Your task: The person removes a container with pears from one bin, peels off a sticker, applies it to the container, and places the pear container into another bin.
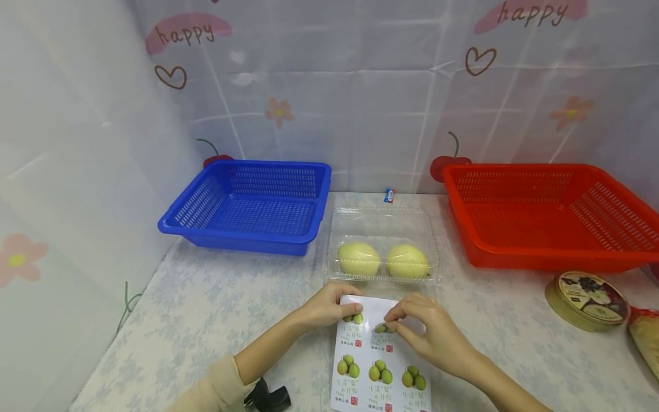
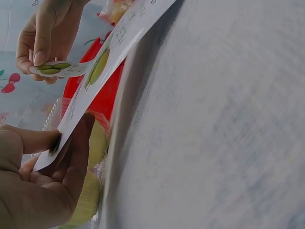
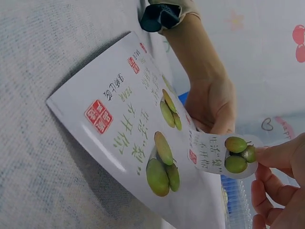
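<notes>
"White sheet [image 1: 364,366], near: what threatens its partly peeled sticker [image 3: 217,155]?"

"Tearing or curling, should the right hand [image 1: 435,335], pinching the lifted end, pull sharply; the left hand [image 1: 328,306] grips the sheet's far-left corner."

"Orientation?"

"Sticker axis roughly near to far, pear-printed end raised and far, on the near side of the clear box [image 1: 381,223]."

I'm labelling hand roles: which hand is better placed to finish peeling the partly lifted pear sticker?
Probably the right hand: it pinches the pear sticker by its lifted end. The left hand grips the sticker sheet near one corner, so seems better suited to steadying.
</notes>
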Action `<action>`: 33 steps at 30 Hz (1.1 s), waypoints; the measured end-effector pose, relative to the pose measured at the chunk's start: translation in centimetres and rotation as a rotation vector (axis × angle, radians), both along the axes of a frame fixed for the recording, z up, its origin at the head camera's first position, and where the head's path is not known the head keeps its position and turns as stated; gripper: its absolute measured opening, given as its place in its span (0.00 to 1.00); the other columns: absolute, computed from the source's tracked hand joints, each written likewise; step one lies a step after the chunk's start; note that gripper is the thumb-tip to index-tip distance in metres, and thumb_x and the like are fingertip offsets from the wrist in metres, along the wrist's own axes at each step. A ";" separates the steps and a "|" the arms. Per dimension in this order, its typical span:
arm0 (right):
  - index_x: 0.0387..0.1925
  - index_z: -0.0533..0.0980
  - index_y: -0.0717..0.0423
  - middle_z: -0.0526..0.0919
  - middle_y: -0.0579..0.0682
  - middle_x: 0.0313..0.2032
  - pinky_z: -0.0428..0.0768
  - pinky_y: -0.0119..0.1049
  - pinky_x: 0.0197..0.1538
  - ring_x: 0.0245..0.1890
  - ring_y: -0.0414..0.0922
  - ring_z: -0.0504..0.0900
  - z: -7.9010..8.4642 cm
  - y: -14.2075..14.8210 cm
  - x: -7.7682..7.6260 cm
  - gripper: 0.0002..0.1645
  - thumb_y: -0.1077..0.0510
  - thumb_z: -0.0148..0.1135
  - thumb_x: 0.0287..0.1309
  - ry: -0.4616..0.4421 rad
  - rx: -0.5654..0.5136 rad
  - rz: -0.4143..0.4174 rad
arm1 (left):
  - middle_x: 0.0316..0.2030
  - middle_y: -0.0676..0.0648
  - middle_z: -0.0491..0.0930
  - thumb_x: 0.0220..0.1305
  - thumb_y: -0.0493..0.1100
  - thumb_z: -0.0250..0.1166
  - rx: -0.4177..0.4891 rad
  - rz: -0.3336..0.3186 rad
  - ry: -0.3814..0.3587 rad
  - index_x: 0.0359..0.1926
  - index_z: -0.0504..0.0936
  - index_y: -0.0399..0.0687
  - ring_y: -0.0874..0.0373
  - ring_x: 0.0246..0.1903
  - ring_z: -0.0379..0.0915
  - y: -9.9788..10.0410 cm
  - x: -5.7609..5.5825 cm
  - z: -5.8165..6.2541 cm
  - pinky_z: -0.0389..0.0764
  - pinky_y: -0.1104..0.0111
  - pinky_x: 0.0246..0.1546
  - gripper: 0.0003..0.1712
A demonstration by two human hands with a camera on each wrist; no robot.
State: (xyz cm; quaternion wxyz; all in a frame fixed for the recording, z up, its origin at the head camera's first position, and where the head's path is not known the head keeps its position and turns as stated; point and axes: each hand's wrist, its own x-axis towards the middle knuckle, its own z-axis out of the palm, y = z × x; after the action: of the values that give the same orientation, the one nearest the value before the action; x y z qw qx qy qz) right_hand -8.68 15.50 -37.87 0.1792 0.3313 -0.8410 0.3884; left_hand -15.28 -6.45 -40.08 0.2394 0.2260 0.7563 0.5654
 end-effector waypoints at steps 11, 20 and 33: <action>0.31 0.80 0.46 0.81 0.34 0.28 0.77 0.36 0.39 0.31 0.33 0.78 0.7 0.9 -0.5 0.13 0.68 0.68 0.49 -0.160 -0.065 -0.006 | 0.30 0.43 0.82 0.60 0.33 0.62 -0.077 -0.055 0.136 0.42 0.82 0.32 0.66 0.24 0.72 -0.1 -0.1 -0.6 0.74 0.76 0.26 0.10; 0.31 0.81 0.48 0.83 0.35 0.29 0.73 0.33 0.40 0.30 0.34 0.78 1.7 1.6 -1.6 0.09 0.66 0.67 0.51 -0.179 -0.052 -0.057 | 0.40 0.43 0.83 0.56 0.38 0.67 -0.290 -0.048 0.422 0.45 0.82 0.36 0.55 0.38 0.80 -0.6 0.2 0.3 0.78 0.70 0.42 0.15; 0.32 0.81 0.55 0.83 0.41 0.27 0.74 0.29 0.37 0.29 0.37 0.76 3.7 3.4 -3.7 0.09 0.70 0.65 0.51 -0.195 -0.096 -0.018 | 0.17 0.49 0.76 0.50 0.31 0.69 0.018 0.361 0.876 0.24 0.79 0.39 0.63 0.17 0.70 -1.4 0.2 1.7 0.73 0.77 0.18 0.06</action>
State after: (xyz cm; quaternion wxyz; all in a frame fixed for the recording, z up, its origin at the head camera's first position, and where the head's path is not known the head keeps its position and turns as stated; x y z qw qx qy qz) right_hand -12.38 18.91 -34.19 0.1157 0.2754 -0.8377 0.4571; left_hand -15.04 -7.82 -38.41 -0.2062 0.3102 0.8082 0.4561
